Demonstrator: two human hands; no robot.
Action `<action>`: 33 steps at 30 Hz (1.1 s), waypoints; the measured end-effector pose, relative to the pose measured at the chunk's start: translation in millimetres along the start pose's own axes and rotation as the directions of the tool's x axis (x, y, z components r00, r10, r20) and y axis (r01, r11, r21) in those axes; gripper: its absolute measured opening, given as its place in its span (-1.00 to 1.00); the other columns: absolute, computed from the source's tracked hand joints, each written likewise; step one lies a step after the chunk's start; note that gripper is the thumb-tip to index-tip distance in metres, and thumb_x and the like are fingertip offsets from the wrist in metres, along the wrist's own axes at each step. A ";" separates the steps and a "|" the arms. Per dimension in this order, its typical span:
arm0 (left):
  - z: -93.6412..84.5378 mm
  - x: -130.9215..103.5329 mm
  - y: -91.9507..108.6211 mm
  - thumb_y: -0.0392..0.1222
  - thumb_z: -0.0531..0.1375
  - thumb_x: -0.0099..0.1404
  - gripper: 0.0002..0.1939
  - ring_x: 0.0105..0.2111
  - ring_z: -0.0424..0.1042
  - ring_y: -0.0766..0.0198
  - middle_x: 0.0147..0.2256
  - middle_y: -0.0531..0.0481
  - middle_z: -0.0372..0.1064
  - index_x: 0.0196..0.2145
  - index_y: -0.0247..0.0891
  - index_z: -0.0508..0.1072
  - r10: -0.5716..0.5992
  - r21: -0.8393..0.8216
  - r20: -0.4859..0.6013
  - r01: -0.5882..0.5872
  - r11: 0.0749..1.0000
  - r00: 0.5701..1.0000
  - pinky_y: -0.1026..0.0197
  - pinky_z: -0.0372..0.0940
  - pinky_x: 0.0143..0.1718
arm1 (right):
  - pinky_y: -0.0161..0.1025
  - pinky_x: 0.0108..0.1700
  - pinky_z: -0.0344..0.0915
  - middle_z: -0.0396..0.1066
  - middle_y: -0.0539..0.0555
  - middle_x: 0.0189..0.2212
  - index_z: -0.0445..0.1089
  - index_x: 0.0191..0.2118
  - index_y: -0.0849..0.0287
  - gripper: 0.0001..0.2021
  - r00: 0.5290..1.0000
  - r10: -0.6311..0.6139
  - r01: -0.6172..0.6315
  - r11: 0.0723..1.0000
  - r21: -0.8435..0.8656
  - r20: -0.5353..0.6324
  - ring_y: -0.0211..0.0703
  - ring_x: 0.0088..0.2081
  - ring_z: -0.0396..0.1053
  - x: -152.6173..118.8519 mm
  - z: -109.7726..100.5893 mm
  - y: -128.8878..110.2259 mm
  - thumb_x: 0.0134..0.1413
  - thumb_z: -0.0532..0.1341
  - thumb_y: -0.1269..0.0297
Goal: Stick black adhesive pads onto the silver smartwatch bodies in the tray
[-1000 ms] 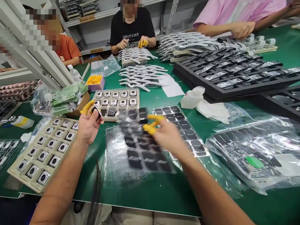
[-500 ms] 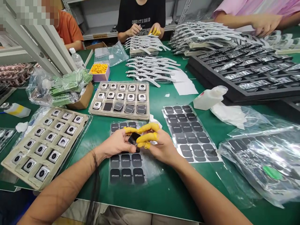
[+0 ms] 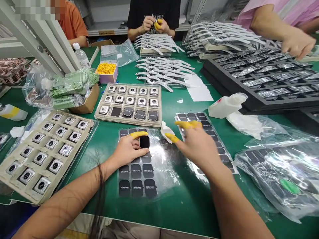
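Observation:
My left hand [image 3: 127, 148] pinches a small square watch body [image 3: 144, 142] with a black glossy face, between a yellow-cotted finger and the thumb. Beneath it lies a clear sheet of black square films [image 3: 137, 188] printed "HiFuture". To the right, my right hand [image 3: 198, 141] is slightly blurred, thumb and forefinger spread apart in yellow finger cots, holding nothing that I can see. A crumpled white wipe [image 3: 167, 132] lies close to its thumb. Part of a second film sheet [image 3: 191, 117] is hidden below this hand.
Watch bodies fill a tray [image 3: 96, 116] ahead and another tray [image 3: 5, 167] at left. Yellow finger cots sit in a box [image 3: 107, 78]. A white bottle [image 3: 225, 105], black foam tray [image 3: 249, 106] and plastic-wrapped pack [image 3: 276, 179] occupy the right. Co-workers' hands move across the table.
My right hand has left the watch body and moved right, its fingers spreading. My left hand keeps the watch body, now facing up more squarely. A co-worker's arm has shifted over the black tray.

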State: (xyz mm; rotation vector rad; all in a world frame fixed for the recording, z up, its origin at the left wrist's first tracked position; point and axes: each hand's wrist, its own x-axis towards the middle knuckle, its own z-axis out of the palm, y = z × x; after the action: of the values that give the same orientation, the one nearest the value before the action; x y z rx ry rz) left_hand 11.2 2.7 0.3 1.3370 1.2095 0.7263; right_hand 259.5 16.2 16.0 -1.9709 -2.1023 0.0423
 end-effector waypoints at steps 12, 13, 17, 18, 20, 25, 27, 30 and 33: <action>0.5 3.6 -6.2 -0.30 0.38 -0.01 -0.55 -0.28 0.58 0.15 -0.34 -0.01 0.57 -0.09 -0.28 0.55 0.077 0.004 0.003 -0.077 0.997 0.997 0.20 0.47 -0.23 | -0.14 -0.23 0.41 0.54 0.09 -0.30 0.55 -0.22 0.02 -0.85 0.893 -0.365 0.449 0.750 0.486 -0.262 -0.10 -0.26 0.47 -8.1 23.1 -50.9 0.23 0.21 0.20; 0.3 4.2 -6.7 -0.32 0.36 0.01 -0.54 -0.30 0.59 0.16 -0.34 -0.01 0.58 -0.07 -0.28 0.53 0.061 -0.018 0.003 -0.061 0.998 0.998 0.21 0.47 -0.24 | -0.14 -0.24 0.41 0.53 0.08 -0.32 0.54 -0.22 0.03 -0.85 0.896 -0.355 0.442 0.764 0.470 -0.266 -0.10 -0.28 0.47 -9.5 24.7 -52.9 0.24 0.21 0.22; -0.6 4.8 -5.4 -0.35 0.36 -0.02 -0.51 -0.27 0.58 0.15 -0.30 -0.02 0.59 -0.07 -0.26 0.55 0.093 0.050 0.005 -0.093 0.994 0.996 0.21 0.47 -0.21 | -0.18 -0.27 0.38 0.51 0.06 -0.36 0.52 -0.23 0.05 -0.86 0.882 -0.410 0.472 0.758 0.450 -0.233 -0.13 -0.31 0.44 -13.9 27.5 -54.9 0.24 0.21 0.22; -0.7 4.6 -4.5 -0.35 0.38 -0.03 -0.56 -0.26 0.58 0.14 -0.30 -0.03 0.59 -0.12 -0.26 0.56 0.105 0.083 -0.002 -0.104 0.991 0.994 0.20 0.47 -0.20 | -0.18 -0.28 0.36 0.52 0.07 -0.36 0.51 -0.23 0.05 -0.86 0.884 -0.412 0.466 0.764 0.446 -0.219 -0.12 -0.30 0.44 -13.3 27.9 -55.0 0.25 0.20 0.21; -0.6 4.0 -2.3 -0.31 0.40 -0.02 -0.57 -0.27 0.58 0.11 -0.30 -0.05 0.59 -0.13 -0.27 0.56 0.075 0.053 -0.020 -0.074 0.996 0.997 0.17 0.48 -0.23 | -0.18 -0.30 0.33 0.52 0.09 -0.34 0.51 -0.23 0.07 -0.82 0.918 -0.339 0.395 0.827 0.400 -0.205 -0.10 -0.28 0.44 -8.7 28.2 -51.7 0.27 0.17 0.20; 0.5 2.8 0.8 -0.24 0.45 -0.02 -0.33 -0.29 0.61 0.09 -0.33 -0.10 0.60 0.09 -0.29 0.46 -0.050 -0.111 -0.014 0.048 0.993 0.999 0.14 0.50 -0.26 | -0.01 -0.10 0.33 0.50 0.19 -0.25 0.53 -0.30 0.12 -0.75 0.965 -0.084 0.158 0.943 0.293 -0.248 0.08 -0.11 0.41 7.1 17.1 -8.5 0.20 0.19 0.08; 0.3 2.6 0.3 -0.22 0.45 -0.02 -0.33 -0.28 0.61 0.08 -0.34 -0.10 0.60 0.08 -0.27 0.47 -0.044 -0.066 -0.014 0.043 0.997 0.999 0.13 0.50 -0.27 | 0.03 -0.07 0.33 0.51 0.20 -0.18 0.52 -0.34 0.11 -0.72 0.977 0.007 0.074 0.926 0.371 -0.213 0.11 -0.08 0.42 8.6 7.8 11.2 0.10 0.26 -0.01; -0.7 2.2 -0.3 -0.20 0.45 -0.01 -0.33 -0.29 0.61 0.07 -0.36 -0.08 0.60 0.10 -0.26 0.47 -0.036 -0.004 -0.003 0.036 0.999 0.999 0.14 0.49 -0.29 | 0.01 -0.18 0.35 0.54 0.15 -0.27 0.51 -0.37 0.09 -0.70 0.974 0.209 -0.144 0.873 0.465 -0.090 0.09 -0.22 0.45 6.8 -6.1 27.5 -0.05 0.36 -0.05; -1.4 1.7 0.8 -0.19 0.44 0.01 -0.32 -0.30 0.61 0.09 -0.37 -0.07 0.60 0.11 -0.26 0.46 -0.020 0.017 0.019 0.019 1.000 1.000 0.17 0.48 -0.31 | 0.01 -0.20 0.35 0.55 0.12 -0.31 0.51 -0.36 0.07 -0.74 0.955 0.280 -0.192 0.840 0.508 -0.101 0.05 -0.28 0.44 4.3 -16.1 30.6 -0.05 0.36 -0.01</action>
State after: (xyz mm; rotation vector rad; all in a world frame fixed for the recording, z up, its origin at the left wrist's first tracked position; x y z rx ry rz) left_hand 10.6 4.9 0.9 1.3413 1.2144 0.6896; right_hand 292.5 20.4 26.3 -1.8209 -1.5294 0.4028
